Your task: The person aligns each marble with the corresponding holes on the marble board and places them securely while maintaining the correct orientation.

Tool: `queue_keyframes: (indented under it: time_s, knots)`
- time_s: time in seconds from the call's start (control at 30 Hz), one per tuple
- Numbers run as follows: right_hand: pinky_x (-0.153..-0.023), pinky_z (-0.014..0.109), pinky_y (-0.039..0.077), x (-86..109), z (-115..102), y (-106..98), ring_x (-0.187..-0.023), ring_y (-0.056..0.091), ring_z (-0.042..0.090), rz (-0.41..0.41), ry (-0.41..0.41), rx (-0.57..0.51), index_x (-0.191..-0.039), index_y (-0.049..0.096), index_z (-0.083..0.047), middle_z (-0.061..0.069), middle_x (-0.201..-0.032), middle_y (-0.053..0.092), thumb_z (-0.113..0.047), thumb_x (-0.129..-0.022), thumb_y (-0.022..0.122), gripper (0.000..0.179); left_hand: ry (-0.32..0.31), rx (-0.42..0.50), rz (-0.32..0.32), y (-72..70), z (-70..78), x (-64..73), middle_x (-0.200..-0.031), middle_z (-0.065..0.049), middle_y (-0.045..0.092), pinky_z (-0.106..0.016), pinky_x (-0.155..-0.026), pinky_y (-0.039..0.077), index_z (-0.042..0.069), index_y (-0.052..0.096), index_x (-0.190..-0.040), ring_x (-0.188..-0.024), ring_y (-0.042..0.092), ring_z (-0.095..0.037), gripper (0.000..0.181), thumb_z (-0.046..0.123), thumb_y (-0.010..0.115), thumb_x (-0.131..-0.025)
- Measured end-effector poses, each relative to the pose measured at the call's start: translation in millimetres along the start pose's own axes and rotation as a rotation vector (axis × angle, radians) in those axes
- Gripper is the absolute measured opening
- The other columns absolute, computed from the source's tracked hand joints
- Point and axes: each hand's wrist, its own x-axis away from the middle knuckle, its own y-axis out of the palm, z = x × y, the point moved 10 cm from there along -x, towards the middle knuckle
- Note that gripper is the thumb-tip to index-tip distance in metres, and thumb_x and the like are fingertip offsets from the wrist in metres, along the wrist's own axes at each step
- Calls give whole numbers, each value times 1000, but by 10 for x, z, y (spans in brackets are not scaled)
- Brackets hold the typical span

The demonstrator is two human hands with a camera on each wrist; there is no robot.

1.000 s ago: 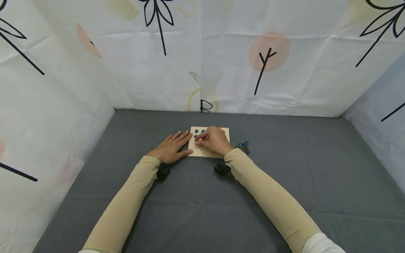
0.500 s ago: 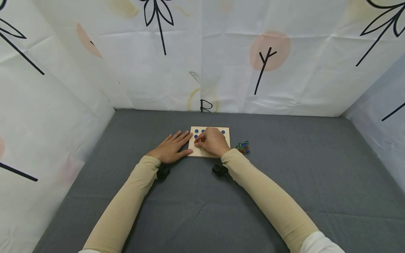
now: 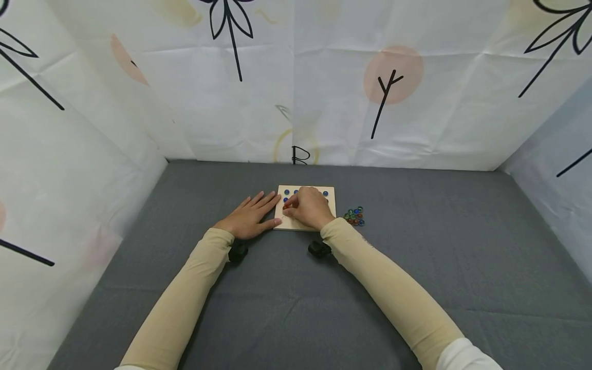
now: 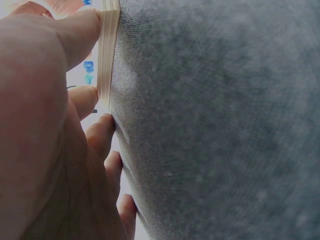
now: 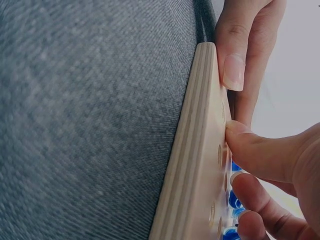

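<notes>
A pale wooden board [image 3: 296, 222] with round holes lies on the grey cloth, blue marbles [image 3: 287, 192] seated in its far rows. My left hand [image 3: 250, 217] lies flat with spread fingers, thumb and fingertips touching the board's left side; the left wrist view shows the thumb on the top near the corner. My right hand [image 3: 311, 206] reaches over the board, thumb and index finger pinching a small reddish marble [image 3: 284, 207] low at the left side. In the right wrist view the right thumb [image 5: 260, 150] touches the board, and the fingers hide the pinched marble.
A cluster of loose marbles [image 3: 355, 217], green, blue and reddish, sits on the grey cloth [image 3: 416, 231] to the right of the board. White patterned fabric walls [image 3: 333, 118] stand behind and at both sides.
My right hand has shifted slightly left and nearer, bringing the reddish marble down at the board's left side. The left hand has stayed in place.
</notes>
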Motion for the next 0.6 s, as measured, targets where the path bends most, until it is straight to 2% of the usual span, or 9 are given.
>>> queue_keyframes:
  time_s: [0.33, 0.6]
  knots:
    - [-54, 27, 43, 16, -26, -19, -66, 60, 14, 12, -20, 4, -100, 84, -15, 0, -77, 71, -23, -92, 80, 12, 5, 0, 1, -18, 26, 12, -170, -2, 8, -53, -124, -1, 24, 11, -165, -156, 0, -29, 74, 56, 42, -106]
    - [-55, 28, 41, 23, -12, -27, -64, 58, 14, 20, -16, -17, -100, 84, -15, -1, -76, 71, -22, -91, 81, 12, -1, 0, -2, -5, 11, 1, -170, -2, 8, -54, -124, -2, 24, 11, -165, -156, 0, -29, 74, 57, 42, -106]
